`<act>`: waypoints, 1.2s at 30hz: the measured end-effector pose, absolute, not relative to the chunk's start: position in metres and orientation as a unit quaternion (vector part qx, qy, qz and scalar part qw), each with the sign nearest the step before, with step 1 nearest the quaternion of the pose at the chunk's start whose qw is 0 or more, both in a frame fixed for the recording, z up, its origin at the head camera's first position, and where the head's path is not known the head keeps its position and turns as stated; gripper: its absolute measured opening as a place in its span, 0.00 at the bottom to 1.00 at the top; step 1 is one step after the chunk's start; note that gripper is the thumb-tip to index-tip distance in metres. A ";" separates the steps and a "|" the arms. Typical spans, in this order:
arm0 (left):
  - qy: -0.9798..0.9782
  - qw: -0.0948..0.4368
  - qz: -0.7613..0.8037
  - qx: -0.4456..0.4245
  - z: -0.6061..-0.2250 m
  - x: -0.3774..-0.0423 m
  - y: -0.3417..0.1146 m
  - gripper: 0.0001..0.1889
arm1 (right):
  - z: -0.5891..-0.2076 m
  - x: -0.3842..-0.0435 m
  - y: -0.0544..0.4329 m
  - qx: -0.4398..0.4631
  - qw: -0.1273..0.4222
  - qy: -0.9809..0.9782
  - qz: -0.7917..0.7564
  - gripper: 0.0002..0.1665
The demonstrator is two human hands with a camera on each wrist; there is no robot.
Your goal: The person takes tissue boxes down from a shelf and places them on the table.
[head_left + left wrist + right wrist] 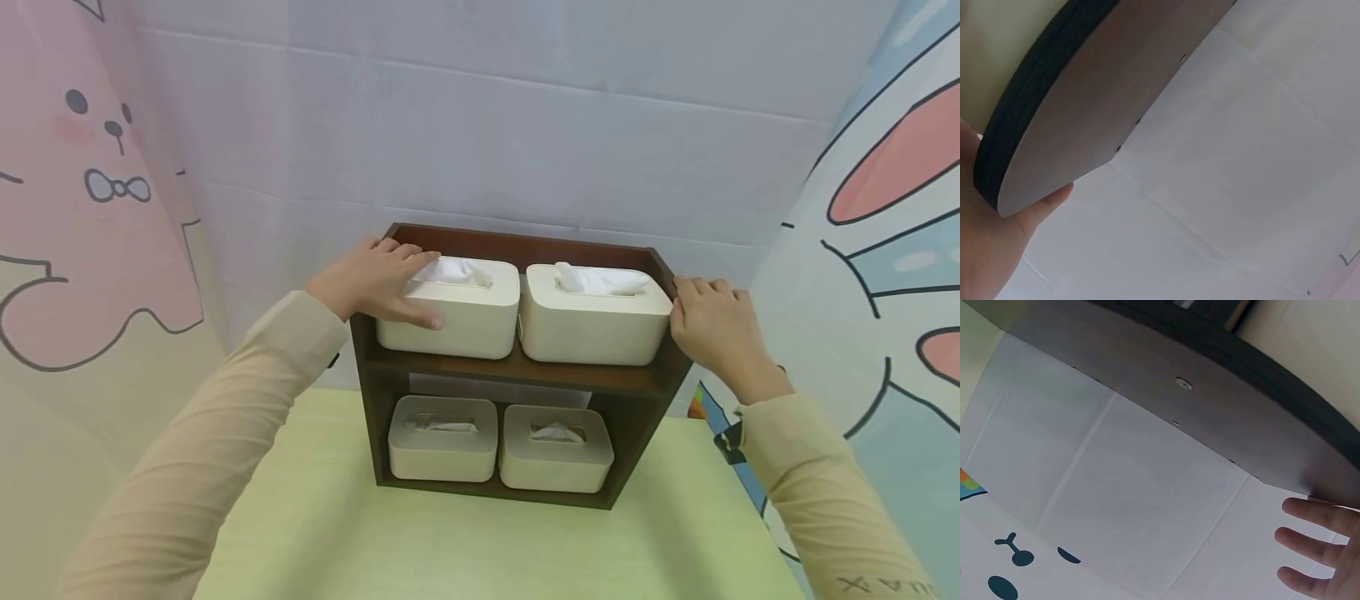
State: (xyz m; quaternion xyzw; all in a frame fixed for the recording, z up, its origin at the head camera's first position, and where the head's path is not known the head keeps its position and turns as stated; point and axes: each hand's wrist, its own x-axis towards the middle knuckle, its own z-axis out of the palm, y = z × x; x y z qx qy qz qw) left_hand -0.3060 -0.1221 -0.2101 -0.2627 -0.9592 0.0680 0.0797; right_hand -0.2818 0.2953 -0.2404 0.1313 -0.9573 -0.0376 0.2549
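A dark brown two-tier wooden shelf (517, 377) stands on the table and carries cream tissue boxes on both tiers. At its upper left corner lies my left hand (378, 279), with its thumb stretched across the front of the upper left tissue box (457, 329). One finger shows along the outer side panel (1079, 125) in the left wrist view. My right hand (712, 325) rests at the upper right corner, beside the upper right tissue box (592, 333). In the right wrist view, straight, spread fingers (1319, 515) show just outside the side panel (1147, 369); the thumb is hidden there.
Two more tissue boxes, lower left (442, 442) and lower right (555, 450), sit on the bottom tier. The pale yellow-green table (450, 550) extends in front. A light wall sheet (487, 133) hangs close behind, with cartoon-printed sheets on both sides.
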 end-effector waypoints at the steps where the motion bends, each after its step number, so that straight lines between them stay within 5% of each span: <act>1: -0.961 0.071 0.070 -0.259 -0.210 -0.307 -0.122 0.55 | -0.240 -0.282 0.295 0.131 0.255 -0.957 -0.038 0.26; 14: -0.973 -0.033 0.030 -0.228 -0.207 -0.316 -0.114 0.59 | -0.242 -0.285 0.295 0.132 0.267 -0.954 -0.043 0.25; 36: -0.968 -0.021 0.009 -0.250 -0.209 -0.314 -0.108 0.59 | -0.241 -0.281 0.293 0.125 0.260 -0.957 -0.042 0.26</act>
